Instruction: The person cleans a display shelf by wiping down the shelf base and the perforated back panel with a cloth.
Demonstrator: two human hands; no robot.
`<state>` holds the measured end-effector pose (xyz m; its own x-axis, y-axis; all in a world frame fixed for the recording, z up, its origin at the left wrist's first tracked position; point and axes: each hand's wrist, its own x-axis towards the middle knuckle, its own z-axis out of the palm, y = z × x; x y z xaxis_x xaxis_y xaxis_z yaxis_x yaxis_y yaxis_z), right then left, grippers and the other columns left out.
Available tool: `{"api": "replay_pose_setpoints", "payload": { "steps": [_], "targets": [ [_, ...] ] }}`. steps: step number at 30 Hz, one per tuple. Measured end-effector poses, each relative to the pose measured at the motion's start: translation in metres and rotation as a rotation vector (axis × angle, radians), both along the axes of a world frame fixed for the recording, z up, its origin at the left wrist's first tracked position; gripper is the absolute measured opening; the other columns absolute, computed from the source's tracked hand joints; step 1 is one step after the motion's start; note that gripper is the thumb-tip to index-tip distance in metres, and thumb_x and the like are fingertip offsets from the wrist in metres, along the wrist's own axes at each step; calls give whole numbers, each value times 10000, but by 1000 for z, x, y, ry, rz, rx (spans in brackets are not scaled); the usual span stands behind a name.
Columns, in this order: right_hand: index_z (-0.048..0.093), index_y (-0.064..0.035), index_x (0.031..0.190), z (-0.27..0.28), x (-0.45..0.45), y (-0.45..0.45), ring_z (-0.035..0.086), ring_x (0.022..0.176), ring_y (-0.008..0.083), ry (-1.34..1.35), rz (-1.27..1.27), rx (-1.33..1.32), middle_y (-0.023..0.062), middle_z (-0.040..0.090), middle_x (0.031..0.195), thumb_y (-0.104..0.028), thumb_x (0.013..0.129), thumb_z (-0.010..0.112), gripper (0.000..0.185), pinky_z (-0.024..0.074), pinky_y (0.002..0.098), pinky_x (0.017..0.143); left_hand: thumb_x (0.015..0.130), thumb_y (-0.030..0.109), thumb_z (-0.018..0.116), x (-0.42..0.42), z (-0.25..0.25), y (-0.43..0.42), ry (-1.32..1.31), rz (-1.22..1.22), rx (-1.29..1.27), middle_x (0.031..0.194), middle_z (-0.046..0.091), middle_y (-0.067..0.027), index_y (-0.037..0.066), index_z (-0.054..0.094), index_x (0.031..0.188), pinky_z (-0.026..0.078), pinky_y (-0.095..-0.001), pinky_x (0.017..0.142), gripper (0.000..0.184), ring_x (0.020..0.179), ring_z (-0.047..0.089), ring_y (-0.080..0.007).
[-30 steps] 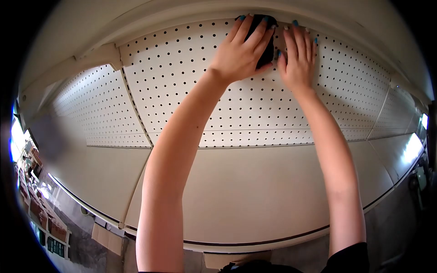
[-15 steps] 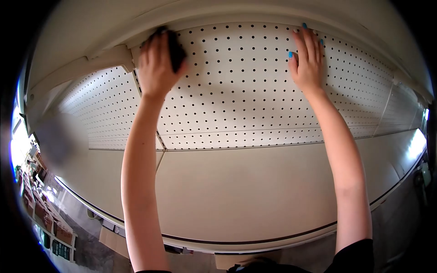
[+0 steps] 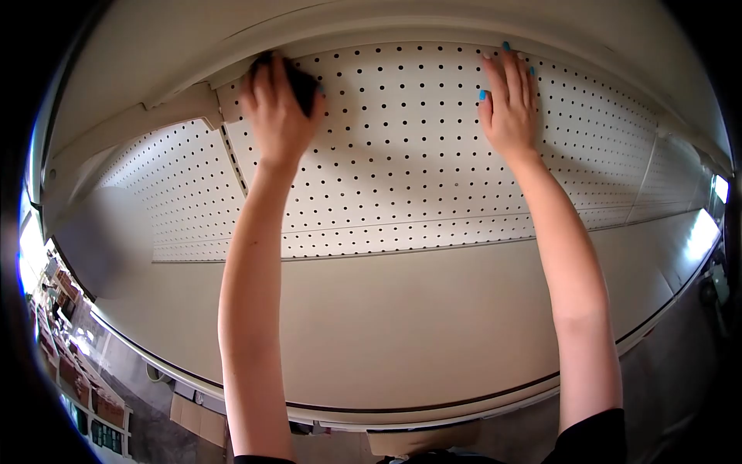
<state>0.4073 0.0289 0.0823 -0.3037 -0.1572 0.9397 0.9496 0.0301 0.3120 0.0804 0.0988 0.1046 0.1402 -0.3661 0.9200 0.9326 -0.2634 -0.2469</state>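
Observation:
High on a white pegboard back panel (image 3: pixel 386 147), my left hand (image 3: pixel 278 120) is closed over a soft-looking black pad (image 3: pixel 301 87) and presses it to the board near its top left corner. Whether the pad is a folded cloth or a sponge, I cannot tell. My right hand (image 3: pixel 510 116), with blue-painted nails, lies flat against the same board farther right. Its fingers are stretched upward, reaching the board's top edge, and it holds nothing.
A beige shelf surface (image 3: pixel 417 325) spreads below the pegboard. Overhead runs the underside of another shelf (image 3: pixel 371 27), with a bracket (image 3: pixel 182 108) at left. Cardboard (image 3: pixel 197 417) lies on the floor, and stocked shelving (image 3: pixel 93 394) stands at lower left.
My view has shifted slightly. My left hand and the black pad have moved a little rightward along the board's top; my right hand stays flat on the board.

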Motion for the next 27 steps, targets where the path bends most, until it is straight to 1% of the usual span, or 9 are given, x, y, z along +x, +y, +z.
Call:
{"api": "replay_pose_setpoints", "payload": {
  "steps": [3, 7, 9, 11, 14, 18, 21, 25, 27],
  "targets": [
    [426, -164, 1367, 0, 1, 2, 351, 1313, 361, 3, 17, 2, 112, 338, 1456, -141, 794, 562, 589, 285, 543, 1067, 693, 346, 688, 38, 2, -3, 157, -141, 8, 1195, 487, -208, 22, 495, 1288, 364, -496, 998, 705, 1136, 430, -391],
    [431, -139, 1355, 0, 5, 7, 362, 1298, 364, -1, 39, 15, 112, 350, 1444, -144, 775, 577, 598, 296, 540, 1061, 645, 370, 725, 102, 11, -27, 400, -240, 6, 1226, 504, -169, 69, 518, 1268, 369, -491, 1004, 722, 1148, 446, -353],
    [432, -128, 1350, -1, 4, 4, 361, 1295, 366, -4, 42, -8, 115, 353, 1440, -142, 767, 583, 603, 297, 538, 1060, 636, 395, 735, 128, 17, -36, 466, -207, 9, 1244, 508, -144, 89, 525, 1261, 382, -483, 999, 727, 1149, 449, -353],
    [431, -117, 1347, 2, 5, 1, 364, 1290, 370, -9, 38, -11, 120, 358, 1435, -141, 760, 587, 607, 298, 536, 1060, 642, 415, 730, 136, 19, -38, 455, -162, 24, 1241, 521, -128, 95, 528, 1256, 399, -462, 995, 721, 1146, 472, -343],
    [430, -103, 1347, 2, 5, 2, 371, 1284, 382, -10, 60, -3, 129, 366, 1429, -139, 756, 588, 612, 298, 530, 1064, 650, 408, 727, 129, 18, -39, 459, -164, 47, 1205, 552, -113, 82, 534, 1249, 413, -441, 991, 709, 1124, 507, -323],
    [426, -95, 1354, 2, 9, 7, 366, 1294, 393, -14, 122, 35, 136, 376, 1427, -134, 761, 580, 614, 295, 523, 1070, 661, 388, 721, 107, 25, -27, 500, -110, 110, 1199, 556, -111, 72, 542, 1247, 410, -441, 997, 690, 1127, 507, -321],
    [422, -96, 1361, 2, 9, 6, 355, 1309, 389, -22, 113, 44, 136, 377, 1429, -128, 766, 573, 615, 297, 518, 1071, 657, 359, 732, 69, 24, -20, 478, -117, 52, 1209, 548, -120, 68, 536, 1260, 406, -447, 1004, 697, 1131, 504, -327],
    [420, -98, 1366, 2, 5, 5, 354, 1315, 375, -37, 47, 43, 134, 378, 1429, -115, 771, 559, 612, 301, 518, 1068, 689, 348, 729, 1, 19, -11, 411, -26, -18, 1245, 526, -135, 66, 520, 1282, 400, -458, 1009, 689, 1164, 475, -341],
    [429, -120, 1364, 1, 0, 3, 365, 1308, 366, -17, 24, 36, 131, 384, 1424, -101, 775, 545, 600, 291, 551, 1059, 708, 341, 723, -25, 15, -6, 375, 2, -54, 1266, 512, -135, 68, 502, 1301, 395, -465, 1012, 689, 1175, 465, -347]
  ]
}}
